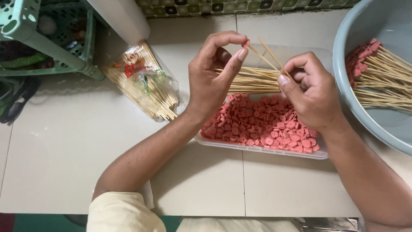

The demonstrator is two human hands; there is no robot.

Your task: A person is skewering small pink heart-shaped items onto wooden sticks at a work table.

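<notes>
1. My left hand (214,81) pinches one red slice (245,43) between thumb and forefinger; that grip is closed on it, above the tray (257,150).
2. My right hand (315,96) is closed on two skewers (268,58), tips at the slice.
3. To pierce cleanly, I'd keep the slice flat and centred on one tip.
4. Both wrists arch over the tray, fingers curled.

Single view, head-mounted, looking almost straight down from close above the tiled floor (64,163). The far wall edge runs along the frame's top, the wearer's lap along the bottom. Both forearms enter from the bottom edge; no second view shares the scene.
</notes>
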